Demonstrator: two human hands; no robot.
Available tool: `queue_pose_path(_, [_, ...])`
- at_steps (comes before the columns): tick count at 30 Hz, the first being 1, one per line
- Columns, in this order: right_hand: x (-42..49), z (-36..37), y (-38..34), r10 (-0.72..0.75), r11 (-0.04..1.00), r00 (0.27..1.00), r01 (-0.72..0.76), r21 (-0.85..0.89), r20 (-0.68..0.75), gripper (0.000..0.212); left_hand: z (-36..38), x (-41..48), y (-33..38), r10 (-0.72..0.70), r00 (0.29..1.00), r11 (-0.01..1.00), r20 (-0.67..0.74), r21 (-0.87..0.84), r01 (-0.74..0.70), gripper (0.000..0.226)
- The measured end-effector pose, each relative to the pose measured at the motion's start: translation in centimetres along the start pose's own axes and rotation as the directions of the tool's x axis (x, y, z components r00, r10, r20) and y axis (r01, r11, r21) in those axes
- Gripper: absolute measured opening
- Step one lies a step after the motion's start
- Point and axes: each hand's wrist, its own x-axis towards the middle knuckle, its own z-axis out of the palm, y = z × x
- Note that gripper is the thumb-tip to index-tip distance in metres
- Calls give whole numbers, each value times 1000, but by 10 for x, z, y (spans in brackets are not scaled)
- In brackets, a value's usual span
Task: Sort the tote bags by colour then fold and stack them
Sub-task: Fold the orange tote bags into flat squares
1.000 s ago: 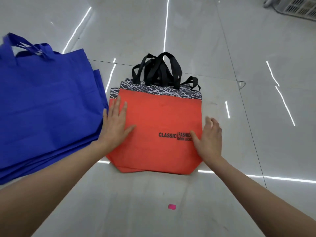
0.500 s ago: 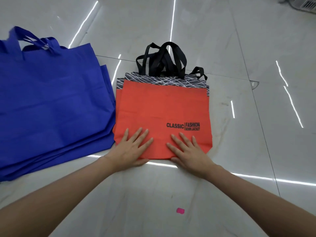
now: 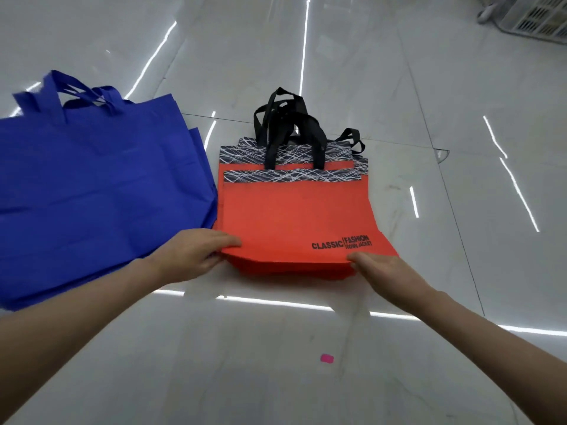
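Observation:
A stack of orange tote bags (image 3: 288,216) with black-and-white patterned top bands and black handles (image 3: 288,124) lies on the white floor in the middle. The top orange bag's bottom edge is lifted off the stack. My left hand (image 3: 196,253) pinches its bottom left corner, thumb on top. My right hand (image 3: 380,268) grips its bottom right corner near the printed "CLASSIC FASHION" text. A pile of blue tote bags (image 3: 92,191) lies flat to the left, touching the orange stack's left edge.
The glossy white tiled floor (image 3: 276,363) reflects ceiling light strips. A small pink scrap (image 3: 327,358) lies on the floor in front of me. A white slatted basket or appliance (image 3: 534,16) stands at the far top right.
My hands went from pressing flat on the top orange bag to taking hold of its bottom corners. That bottom edge has lifted off the stack, and the bag has slid towards me.

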Motion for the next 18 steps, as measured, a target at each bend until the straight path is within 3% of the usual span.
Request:
queue_pose_path(3, [-22,-12,-12,169,971,985,-171,165,28,27,-3,-7,10,-157,986,952,47,-258,164,35])
queue_pose_path(6, [-41,-24,-11,399,827,912,-402,394,94,35,4,-15,17,-237,971,892,39,-386,233,52])
queue_pose_path(10, [-52,-33,2,515,663,808,-588,464,288,33,8,-36,28,-342,936,756,87,-566,329,70])
queue_pose_path(14, [-41,-27,3,516,504,770,-627,593,376,11,27,-63,33,-543,838,561,57,-718,412,37])
queue_pose_path(18, [-33,-6,-6,635,319,688,-648,692,352,14,39,-78,44,-663,747,495,41,-725,478,23])
